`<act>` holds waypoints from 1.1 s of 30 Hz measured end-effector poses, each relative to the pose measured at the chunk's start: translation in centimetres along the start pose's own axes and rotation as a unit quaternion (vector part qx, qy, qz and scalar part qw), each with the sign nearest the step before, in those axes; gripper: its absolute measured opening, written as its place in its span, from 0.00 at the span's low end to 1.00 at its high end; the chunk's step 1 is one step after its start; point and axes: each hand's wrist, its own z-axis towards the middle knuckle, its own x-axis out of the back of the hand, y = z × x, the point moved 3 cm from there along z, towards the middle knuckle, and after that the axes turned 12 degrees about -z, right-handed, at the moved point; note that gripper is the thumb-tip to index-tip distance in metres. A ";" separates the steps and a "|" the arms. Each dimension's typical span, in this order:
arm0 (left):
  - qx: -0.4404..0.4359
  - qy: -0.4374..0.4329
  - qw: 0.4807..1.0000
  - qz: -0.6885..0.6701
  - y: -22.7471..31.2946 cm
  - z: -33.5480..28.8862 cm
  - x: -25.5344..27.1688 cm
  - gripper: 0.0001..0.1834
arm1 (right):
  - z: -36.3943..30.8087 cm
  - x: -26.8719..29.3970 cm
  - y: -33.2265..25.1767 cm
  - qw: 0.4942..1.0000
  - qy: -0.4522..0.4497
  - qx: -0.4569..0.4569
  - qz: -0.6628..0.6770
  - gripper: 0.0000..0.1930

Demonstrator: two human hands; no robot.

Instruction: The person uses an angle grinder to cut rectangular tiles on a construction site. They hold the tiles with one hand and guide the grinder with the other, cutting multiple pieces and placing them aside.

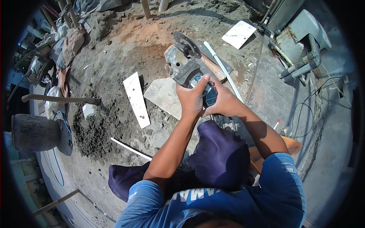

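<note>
Both my hands are closed around the body of an angle grinder (186, 71), held in front of my knees. My left hand (191, 98) grips its left side, with the thumb laid along the top. My right hand (225, 99) wraps the blue rear part from the right. The grinder's metal head points away from me, and a dark round disc (187, 45) stands tilted at its far end. Below and left of the tool lie a broken grey slab (164, 94) and a long white tile strip (137, 99). To its right, a white pipe (223, 70) lies slantwise.
Damp mortar (97, 133) spreads over the ground at left, beside a dark bucket (36, 132) and a wooden-handled tool (61, 99). A white tile (239, 34) lies at the far right, near a pale basin-like box (313, 28) with pipes. A black cable (312, 110) loops at right.
</note>
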 end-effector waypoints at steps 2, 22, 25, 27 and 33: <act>0.007 -0.047 0.998 0.037 -0.4 -0.6 -0.1 0.31 | -0.6 -0.7 1.8 0.998 0.024 0.018 0.060 0.55; 0.362 -0.313 0.789 -0.384 -9.1 -0.3 3.5 0.40 | -2.3 0.3 0.6 0.892 -0.151 -0.013 0.425 0.43; 0.327 -0.269 0.817 -0.391 -9.5 -0.6 3.8 0.37 | -2.1 -0.2 2.2 0.901 -0.158 0.001 0.404 0.43; 0.338 -0.250 0.817 -0.394 -10.1 -0.9 4.1 0.36 | -2.9 0.0 2.0 0.905 -0.148 -0.012 0.398 0.43; 0.370 -0.229 0.741 -0.511 -12.1 -0.8 2.6 0.33 | -3.3 1.2 1.5 0.932 -0.085 -0.030 0.350 0.35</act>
